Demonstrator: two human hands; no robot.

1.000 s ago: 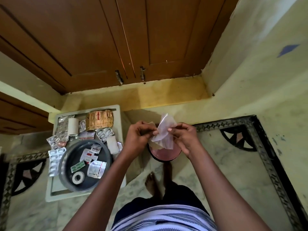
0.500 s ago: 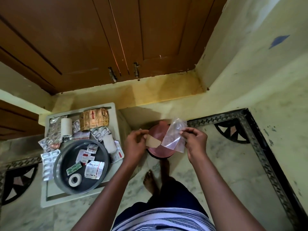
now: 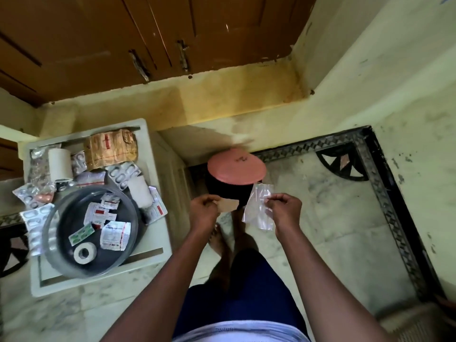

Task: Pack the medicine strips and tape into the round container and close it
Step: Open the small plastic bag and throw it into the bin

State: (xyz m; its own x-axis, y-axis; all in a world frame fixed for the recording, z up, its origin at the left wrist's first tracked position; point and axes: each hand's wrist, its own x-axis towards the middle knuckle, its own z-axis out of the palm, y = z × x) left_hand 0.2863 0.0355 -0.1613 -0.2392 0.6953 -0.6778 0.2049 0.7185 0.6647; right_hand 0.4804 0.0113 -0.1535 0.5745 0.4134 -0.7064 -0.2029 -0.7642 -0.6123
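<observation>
The round container [image 3: 50, 233] stands open on a white stool [image 3: 158, 238] at the left. Inside it lie several medicine strips [image 3: 114, 235] and a small white tape roll [image 3: 85, 253]. More blister strips [image 3: 124, 174] and a larger white roll [image 3: 60, 162] lie around it on the stool. My left hand [image 3: 204, 211] pinches a small tan strip [image 3: 228, 205]. My right hand [image 3: 283, 209] pinches a clear plastic pouch [image 3: 257, 208]. Both hands are above the floor, to the right of the stool.
A pink round lid [image 3: 236, 166] sits on a dark object on the floor just beyond my hands. A brown wrapped packet [image 3: 109, 149] lies at the back of the stool. Wooden doors [image 3: 148, 33] and a yellow wall [image 3: 370, 82] close off the far side.
My hands have drawn apart and lower: the tan strip is out of the clear pouch in my left hand, while my right hand keeps the pouch.
</observation>
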